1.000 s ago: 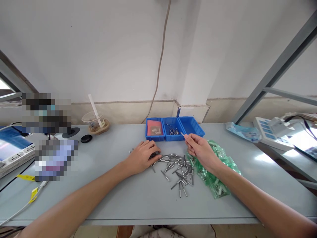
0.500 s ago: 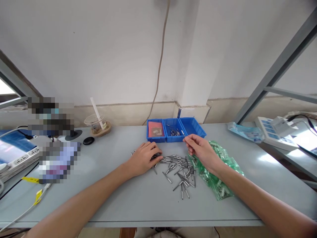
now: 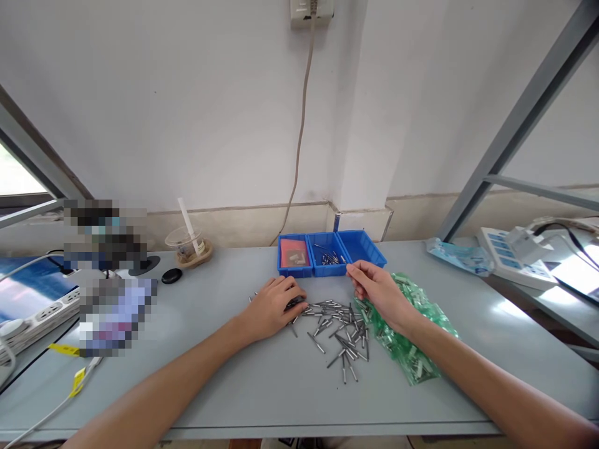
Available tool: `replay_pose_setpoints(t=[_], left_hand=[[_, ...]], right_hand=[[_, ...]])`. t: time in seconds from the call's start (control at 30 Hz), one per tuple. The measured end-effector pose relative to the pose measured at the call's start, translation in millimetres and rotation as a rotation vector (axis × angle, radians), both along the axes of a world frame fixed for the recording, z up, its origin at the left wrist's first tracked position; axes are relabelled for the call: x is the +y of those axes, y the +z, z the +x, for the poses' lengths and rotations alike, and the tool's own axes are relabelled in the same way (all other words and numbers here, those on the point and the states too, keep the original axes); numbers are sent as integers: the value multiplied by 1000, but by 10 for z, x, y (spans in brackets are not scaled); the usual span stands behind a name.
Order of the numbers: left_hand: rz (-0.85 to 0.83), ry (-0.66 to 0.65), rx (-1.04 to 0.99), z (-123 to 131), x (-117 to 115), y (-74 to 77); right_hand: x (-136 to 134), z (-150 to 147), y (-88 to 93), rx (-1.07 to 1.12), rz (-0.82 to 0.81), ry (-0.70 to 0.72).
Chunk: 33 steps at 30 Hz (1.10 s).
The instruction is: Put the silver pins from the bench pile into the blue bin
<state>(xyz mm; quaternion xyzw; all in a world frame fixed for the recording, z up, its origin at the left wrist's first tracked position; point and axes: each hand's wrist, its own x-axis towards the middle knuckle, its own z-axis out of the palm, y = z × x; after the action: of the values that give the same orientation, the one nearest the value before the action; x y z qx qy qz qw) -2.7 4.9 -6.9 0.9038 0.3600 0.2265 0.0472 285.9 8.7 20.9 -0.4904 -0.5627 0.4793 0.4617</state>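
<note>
My left hand [image 3: 277, 307] rests on the table with curled fingers. Something dark shows between its thumb and fingers, too covered to name. To its right spreads a loose pile of slim metal pins [image 3: 346, 340], each with a bright and a darker section. My right hand [image 3: 377, 288] is raised above the pile's far edge, thumb and forefinger pinched on a small metal pin [image 3: 343, 259]. That pin points at the front wall of the middle blue bin [image 3: 327, 270], which contains several similar pins. Under my right wrist lies a green plastic bag [image 3: 416, 340] with more parts inside.
Beside the middle bin stand a left bin [image 3: 294, 272] with a pink sheet and small packet, and a right blue bin [image 3: 360, 244]. A cup [image 3: 185, 240] with a straw, a black disc [image 3: 171, 275] and power strips [image 3: 60, 305] sit left. A blue packet [image 3: 461, 257] lies right.
The view has tilted upward slightly, so the table appears lower. My right hand stays near the middle bin with its pin, and my left hand has hardly moved.
</note>
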Motion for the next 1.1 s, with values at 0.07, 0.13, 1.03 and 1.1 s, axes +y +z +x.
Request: replay_pose_setpoints(t=[0.07, 0.13, 1.03, 1.1], left_hand=[[0, 2, 2, 2, 0, 2], [4, 0, 0, 2, -1, 6], [-18, 1, 12, 5, -1, 15], [-16, -1, 10, 8, 0, 15]], right_hand=[[0, 1, -3, -3, 2, 1], [8, 2, -11, -8, 12, -6], [94, -12, -50, 256, -80, -33], [96, -11, -43, 253, -72, -36]])
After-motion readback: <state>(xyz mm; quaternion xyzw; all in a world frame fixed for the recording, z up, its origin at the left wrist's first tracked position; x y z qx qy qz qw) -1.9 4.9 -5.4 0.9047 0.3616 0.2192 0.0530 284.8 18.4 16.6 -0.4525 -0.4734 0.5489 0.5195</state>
